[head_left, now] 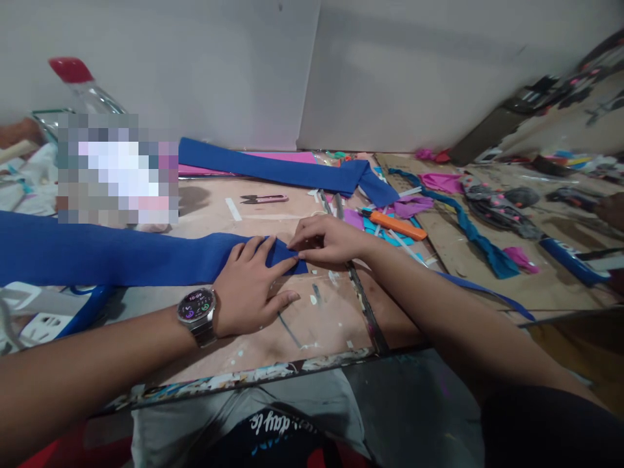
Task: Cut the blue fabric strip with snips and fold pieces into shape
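A long strip of blue fabric [146, 257] runs across the table from the left edge to the middle. My left hand [253, 279] lies flat on its right end, fingers spread, with a smartwatch [196, 307] on the wrist. At the tip of the strip, my right hand [324, 240] pinches the fabric between thumb and fingers, close to my left index finger. Farther back, a second blue strip [263, 172] lies folded at its right end. Pink-handled thread snips [264, 199] rest between the two strips.
An orange utility knife [397, 224] lies right of my right hand among fabric scraps. A twisted teal strip [468, 234] and pink scraps [441, 182] are farther right. A power strip [49, 322] sits at left. The table's front edge [244, 374] is worn. Another person's hand [611, 211] shows at far right.
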Motion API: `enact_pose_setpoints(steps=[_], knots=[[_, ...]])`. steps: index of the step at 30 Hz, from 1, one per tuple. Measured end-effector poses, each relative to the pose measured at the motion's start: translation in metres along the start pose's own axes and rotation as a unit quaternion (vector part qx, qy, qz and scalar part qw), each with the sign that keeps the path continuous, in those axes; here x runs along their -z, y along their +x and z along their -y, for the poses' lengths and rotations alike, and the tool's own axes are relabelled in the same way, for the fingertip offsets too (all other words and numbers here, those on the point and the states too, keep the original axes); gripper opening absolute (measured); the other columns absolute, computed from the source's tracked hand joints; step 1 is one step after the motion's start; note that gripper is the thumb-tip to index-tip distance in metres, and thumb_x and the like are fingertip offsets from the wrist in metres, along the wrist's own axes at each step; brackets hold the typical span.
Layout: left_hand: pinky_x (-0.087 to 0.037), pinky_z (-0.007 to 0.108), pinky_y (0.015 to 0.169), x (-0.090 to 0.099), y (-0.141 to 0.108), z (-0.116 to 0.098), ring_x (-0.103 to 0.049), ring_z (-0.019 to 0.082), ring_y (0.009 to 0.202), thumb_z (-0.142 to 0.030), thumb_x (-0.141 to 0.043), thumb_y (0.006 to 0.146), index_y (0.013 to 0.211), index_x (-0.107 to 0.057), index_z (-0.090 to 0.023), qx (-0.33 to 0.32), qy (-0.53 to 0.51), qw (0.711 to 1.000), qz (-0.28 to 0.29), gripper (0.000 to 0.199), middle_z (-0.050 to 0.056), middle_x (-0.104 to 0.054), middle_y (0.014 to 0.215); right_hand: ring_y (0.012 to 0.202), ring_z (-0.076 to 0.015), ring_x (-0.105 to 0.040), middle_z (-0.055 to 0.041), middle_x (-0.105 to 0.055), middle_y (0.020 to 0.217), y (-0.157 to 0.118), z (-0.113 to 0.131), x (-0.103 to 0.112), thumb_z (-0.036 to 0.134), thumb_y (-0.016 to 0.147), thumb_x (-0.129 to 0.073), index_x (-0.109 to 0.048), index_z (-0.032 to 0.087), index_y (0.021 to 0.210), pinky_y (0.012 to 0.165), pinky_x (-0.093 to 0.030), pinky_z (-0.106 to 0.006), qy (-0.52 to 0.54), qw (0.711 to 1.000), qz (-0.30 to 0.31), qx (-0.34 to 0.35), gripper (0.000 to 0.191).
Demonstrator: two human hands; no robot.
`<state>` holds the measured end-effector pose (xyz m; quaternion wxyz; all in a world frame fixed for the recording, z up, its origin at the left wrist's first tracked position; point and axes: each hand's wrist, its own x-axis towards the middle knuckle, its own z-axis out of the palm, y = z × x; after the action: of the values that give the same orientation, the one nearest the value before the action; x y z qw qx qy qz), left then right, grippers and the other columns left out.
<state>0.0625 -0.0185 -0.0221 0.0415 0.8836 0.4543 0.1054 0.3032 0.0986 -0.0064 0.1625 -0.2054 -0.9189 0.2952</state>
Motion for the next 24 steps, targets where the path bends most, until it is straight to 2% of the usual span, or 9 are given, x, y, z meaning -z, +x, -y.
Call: enact_pose_setpoints(steps=[3, 9, 17, 24], knots=[[-0.036, 0.066, 0.110, -0.001, 0.000, 0.000, -0.034, 0.047, 0.148, -0.068, -0.043, 0.098, 0.149, -0.055, -0.036, -0.001, -0.005, 1.000, -0.003, 0.062, 0.014, -0.042, 0.162, 0.080, -0.0163, -0.068, -0.0075, -0.074, 0.095, 0.000, -0.005, -0.005, 0.033, 0.092, -0.073, -0.082, 0.020, 0.111, 0.075, -0.051, -0.029, -0.029, 0.999, -0.004, 0.012, 0.024], [-0.037, 0.067, 0.110, -0.001, -0.001, 0.000, -0.032, 0.047, 0.149, -0.068, -0.044, 0.098, 0.149, -0.056, -0.035, 0.002, -0.008, 1.000, -0.001, 0.062, 0.015, -0.040, 0.163, 0.088, -0.0184, -0.071, -0.0080, -0.076, 0.097, 0.001, -0.007, -0.014, 0.029, 0.095, -0.070, -0.082, 0.021, 0.113, 0.083, -0.052, -0.031, -0.070, 0.997, -0.025, -0.018, 0.022], [-0.038, 0.065, 0.110, 0.004, -0.005, -0.004, -0.035, 0.048, 0.147, -0.071, -0.043, 0.097, 0.152, -0.054, -0.032, 0.006, 0.013, 1.000, 0.001, 0.069, 0.018, -0.042, 0.161, 0.088, -0.0179, -0.071, -0.0060, -0.076, 0.097, 0.002, -0.005, -0.014, 0.026, 0.094, -0.072, -0.082, 0.025, 0.112, 0.083, -0.052, -0.031, -0.071, 0.997, -0.024, -0.036, 0.021], [-0.038, 0.064, 0.110, 0.003, -0.005, -0.002, -0.038, 0.047, 0.145, -0.072, -0.041, 0.096, 0.153, -0.053, -0.033, 0.004, 0.014, 1.000, -0.001, 0.070, 0.017, -0.045, 0.160, 0.088, -0.0181, -0.071, -0.0063, -0.076, 0.097, 0.002, -0.006, -0.014, 0.023, 0.093, -0.073, -0.082, 0.025, 0.112, 0.083, -0.052, -0.031, -0.063, 0.997, -0.018, -0.046, 0.021]])
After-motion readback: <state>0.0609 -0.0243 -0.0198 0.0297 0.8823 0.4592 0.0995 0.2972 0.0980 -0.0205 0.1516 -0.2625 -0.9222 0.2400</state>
